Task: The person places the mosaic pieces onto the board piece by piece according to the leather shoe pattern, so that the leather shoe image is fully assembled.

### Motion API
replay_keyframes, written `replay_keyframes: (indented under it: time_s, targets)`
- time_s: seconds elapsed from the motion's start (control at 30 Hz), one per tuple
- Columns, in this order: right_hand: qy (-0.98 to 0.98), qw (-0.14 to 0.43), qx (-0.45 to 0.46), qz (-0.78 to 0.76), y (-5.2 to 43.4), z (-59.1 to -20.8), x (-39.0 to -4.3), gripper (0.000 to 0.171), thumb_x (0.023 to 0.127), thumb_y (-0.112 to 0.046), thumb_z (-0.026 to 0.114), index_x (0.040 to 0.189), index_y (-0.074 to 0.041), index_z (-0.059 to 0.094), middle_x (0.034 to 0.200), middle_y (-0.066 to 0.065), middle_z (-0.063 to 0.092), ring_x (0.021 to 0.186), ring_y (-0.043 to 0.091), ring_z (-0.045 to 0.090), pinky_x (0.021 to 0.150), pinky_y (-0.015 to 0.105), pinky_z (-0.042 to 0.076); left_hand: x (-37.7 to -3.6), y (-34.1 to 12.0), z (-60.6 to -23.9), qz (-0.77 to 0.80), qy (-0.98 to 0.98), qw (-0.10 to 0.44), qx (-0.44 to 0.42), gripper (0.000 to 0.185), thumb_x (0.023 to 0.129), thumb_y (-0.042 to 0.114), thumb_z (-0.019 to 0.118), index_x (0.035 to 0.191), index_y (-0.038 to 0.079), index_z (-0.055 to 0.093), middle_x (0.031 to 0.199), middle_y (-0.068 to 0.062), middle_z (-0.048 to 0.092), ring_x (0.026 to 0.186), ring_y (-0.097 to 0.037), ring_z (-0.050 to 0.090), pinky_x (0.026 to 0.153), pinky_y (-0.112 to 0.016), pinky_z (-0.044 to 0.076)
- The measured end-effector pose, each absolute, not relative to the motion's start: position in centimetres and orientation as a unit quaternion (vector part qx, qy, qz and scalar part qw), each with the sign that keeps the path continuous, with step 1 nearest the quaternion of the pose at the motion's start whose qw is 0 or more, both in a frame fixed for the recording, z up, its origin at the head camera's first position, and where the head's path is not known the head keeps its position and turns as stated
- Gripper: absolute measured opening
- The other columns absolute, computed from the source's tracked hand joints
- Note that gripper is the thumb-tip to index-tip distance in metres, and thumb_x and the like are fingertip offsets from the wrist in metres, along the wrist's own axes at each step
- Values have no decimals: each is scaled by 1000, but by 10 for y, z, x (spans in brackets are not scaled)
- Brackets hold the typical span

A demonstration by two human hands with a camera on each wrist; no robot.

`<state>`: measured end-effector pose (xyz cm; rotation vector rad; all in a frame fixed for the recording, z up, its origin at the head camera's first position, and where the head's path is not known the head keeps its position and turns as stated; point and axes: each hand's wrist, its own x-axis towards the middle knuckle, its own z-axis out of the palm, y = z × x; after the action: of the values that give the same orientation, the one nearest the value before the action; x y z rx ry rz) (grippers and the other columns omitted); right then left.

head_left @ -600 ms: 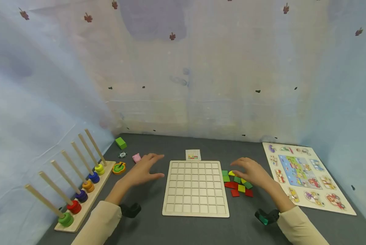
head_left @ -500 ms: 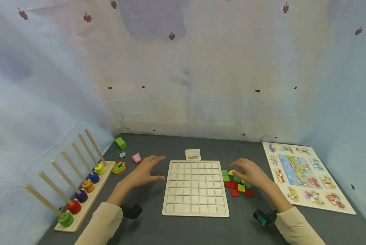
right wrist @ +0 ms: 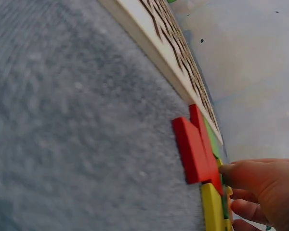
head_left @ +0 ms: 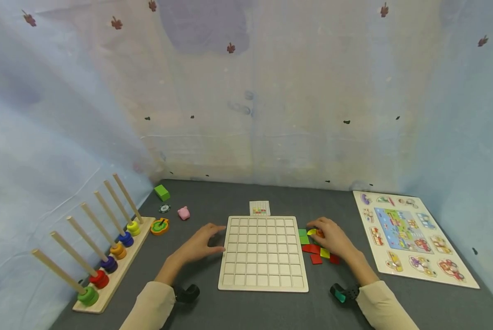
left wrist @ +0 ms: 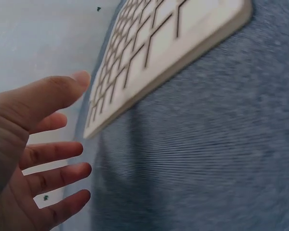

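Pale blue cloth walls close in the dark grey counter [head_left: 246, 311]; a wooden grid board [head_left: 263, 252] lies at its middle, bare counter in front of it; the left hand [head_left: 201, 243], fingers spread and holding nothing, rests at the board's left edge; the right hand [head_left: 333, 238], fingers curled, pinches among the coloured tiles [head_left: 315, 250] just beside the right edge; the picture puzzle [head_left: 411, 238] lies further right.

1. I see a dark grey table [head_left: 238, 197].
2. Near its middle lies a wooden grid board [head_left: 263, 252]; a small pattern card [head_left: 260, 208] sits just beyond it, toward the far edge.
3. Coloured tiles [head_left: 315, 250] lie just right of the board.
4. A picture puzzle board [head_left: 407, 236] lies along the right edge.
5. A peg rack with rings [head_left: 106, 261] runs along the left edge.
6. Toward the far left corner lie a green block [head_left: 162, 192], a pink piece [head_left: 183, 213] and an orange-green disc [head_left: 160, 226].
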<state>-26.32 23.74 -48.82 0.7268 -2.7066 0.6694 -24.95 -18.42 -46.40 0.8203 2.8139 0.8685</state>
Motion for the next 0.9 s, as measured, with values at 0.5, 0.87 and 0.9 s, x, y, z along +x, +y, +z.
replay_keyframes:
  time_s: [0.5, 0.87, 0.9]
  targets:
    - [-939, 156, 220, 215, 228, -490, -264, 19, 80, -10, 72, 99, -4, 71, 92, 10, 58, 79, 19, 52, 66, 36, 43, -241, -176, -475, 227, 945, 35, 232, 61, 80, 41, 72, 133, 18, 52, 120, -6, 47, 109, -26, 41, 87, -56, 32]
    - [-925, 175, 224, 251, 206, -485, -264, 20, 81, -11, 72, 99, -4, 70, 93, 10, 58, 75, 17, 55, 63, 32, 46, -242, -176, -479, 208, 948, 27, 237, 56, 82, 39, 69, 133, 20, 53, 122, -5, 45, 107, -24, 40, 85, -52, 33]
    - [-918, 178, 241, 260, 201, -485, -263, 20, 81, -10, 72, 100, -3, 70, 93, 10, 58, 76, 18, 55, 64, 32, 46, -242, -176, -479, 211, 948, 27, 238, 56, 82, 38, 69, 132, 20, 53, 122, -5, 45, 107, -25, 40, 85, -52, 33]
